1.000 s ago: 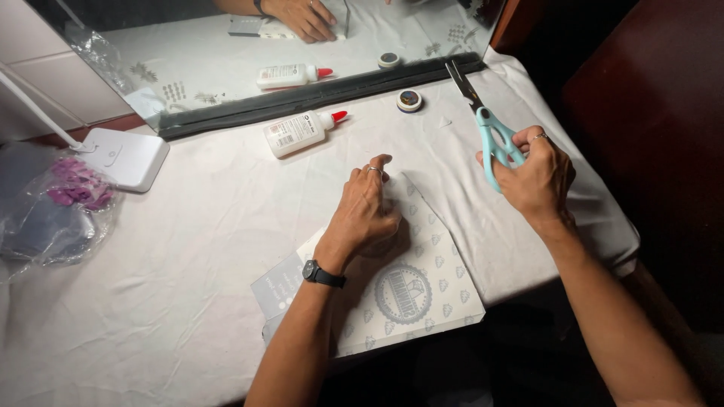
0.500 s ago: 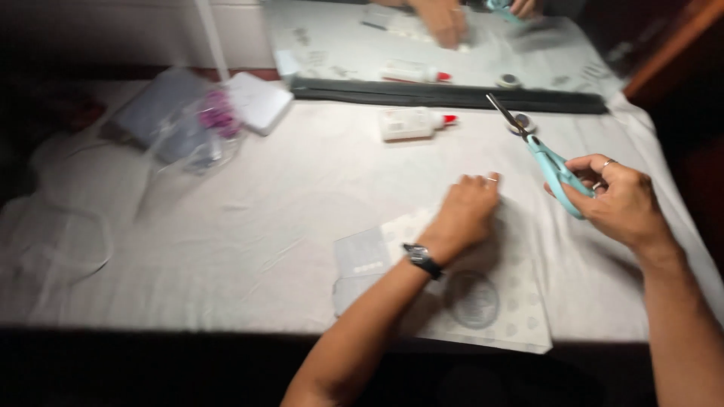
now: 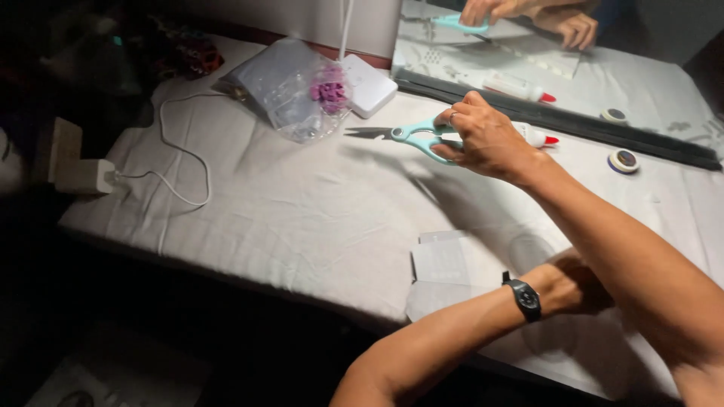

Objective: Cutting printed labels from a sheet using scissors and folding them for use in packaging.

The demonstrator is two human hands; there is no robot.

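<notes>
Clear plastic bag (image 3: pixel 290 90) with purple bits, white glue bottle (image 3: pixel 532 136), tape roll (image 3: pixel 624 160), white cable (image 3: pixel 177 162) on the cloth-covered counter (image 3: pixel 302 218).

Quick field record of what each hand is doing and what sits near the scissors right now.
right hand: holds the light blue scissors by the handles, blades closed, pointing left above the white cloth
left hand: mostly hidden under the right forearm, wrist with black watch, resting by the clear packet
near scissors: clear bag with purple bits, glue bottle, tape roll
</notes>
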